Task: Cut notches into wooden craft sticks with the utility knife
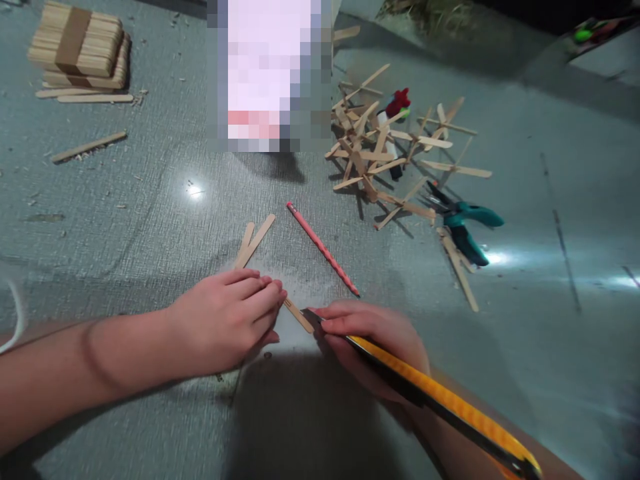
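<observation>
My left hand (235, 319) is closed on a flat wooden craft stick (299, 316), whose right end sticks out past the fingertips. My right hand (375, 343) grips a yellow and black utility knife (440, 399), its handle running down to the lower right. The knife's blade lies at the edge of the craft stick, near its free end; small marks show on the wood. Two more craft sticks (257, 239) lie crossed just beyond my left hand. Past the hands, a red pencil (325, 249) rests slantwise on the table.
Banded bundles of craft sticks (95, 43) sit at the far left, with a loose stick (90, 147) and shavings nearby. Several crossed-stick pieces (370, 153) are heaped at the back right, beside green-handled pliers (465, 223). A blurred-out bright object (265, 67) stands at the back.
</observation>
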`<state>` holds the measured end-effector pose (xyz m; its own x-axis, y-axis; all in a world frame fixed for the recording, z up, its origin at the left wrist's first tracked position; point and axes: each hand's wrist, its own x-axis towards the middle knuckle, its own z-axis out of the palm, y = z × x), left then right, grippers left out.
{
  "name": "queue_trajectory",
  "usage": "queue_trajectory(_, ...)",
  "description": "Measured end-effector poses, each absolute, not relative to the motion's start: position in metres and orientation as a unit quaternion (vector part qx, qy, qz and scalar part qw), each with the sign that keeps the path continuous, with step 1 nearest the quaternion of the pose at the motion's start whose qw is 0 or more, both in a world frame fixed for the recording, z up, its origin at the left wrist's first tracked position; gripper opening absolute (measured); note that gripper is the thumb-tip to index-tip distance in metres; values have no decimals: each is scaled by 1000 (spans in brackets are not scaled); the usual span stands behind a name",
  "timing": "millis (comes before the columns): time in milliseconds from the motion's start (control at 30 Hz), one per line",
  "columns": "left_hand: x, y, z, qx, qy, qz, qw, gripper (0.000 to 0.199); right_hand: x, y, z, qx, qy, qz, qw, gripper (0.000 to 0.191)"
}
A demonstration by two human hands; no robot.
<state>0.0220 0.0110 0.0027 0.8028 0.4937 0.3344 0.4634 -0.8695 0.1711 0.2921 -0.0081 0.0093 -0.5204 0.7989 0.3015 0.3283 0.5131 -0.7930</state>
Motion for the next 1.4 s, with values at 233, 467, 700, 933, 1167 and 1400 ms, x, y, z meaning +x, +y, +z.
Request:
queue_trajectory(233, 18, 31, 4, 947, 220, 188, 142, 23, 289, -10, 11, -359, -799, 347, 336, 25)
queue_trajectory(467, 22, 38, 4, 915, 245, 195, 254, 22, 273, -16, 9, -361, -785, 353, 360, 26)
queue_trajectory(700, 23, 36, 4, 909, 265, 208, 245, 23, 271, -16, 5, -352, -792, 348, 357, 26)
queue_trajectory(933, 24, 37, 7, 907, 263, 199, 263, 25, 271, -21, 4, -339, -822, 301, 344, 24)
queue_trajectory(1167, 24, 37, 4, 905, 260, 209, 264, 29, 273, -16, 3, -318, -846, 285, 320, 20)
queue_trajectory(1400, 27, 38, 1, 897, 264, 217, 281, 29, 271, -19, 12, -348, -841, 290, 298, 22)
